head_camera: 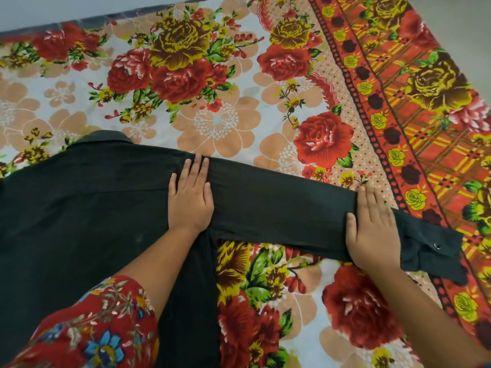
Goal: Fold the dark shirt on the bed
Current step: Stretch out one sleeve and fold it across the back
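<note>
Dark shirt point(79, 208) is spread flat on the bed sheet point(212, 75), back up, collar point(103, 136) pointing away, body at left. One sleeve point(292, 208) is stretched out to the right, cuff point(435, 251) with a button near the sheet's red border. Left hand point(191, 197) is pressed flat, fingers together, at the shoulder seam. Right hand point(372, 229) is laid flat across the sleeve near the cuff. Nothing is gripped by either hand.

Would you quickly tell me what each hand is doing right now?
Left hand: open, flat on the shirt near the shoulder, holding nothing.
Right hand: open, flat on the sleeve, holding nothing.
</note>
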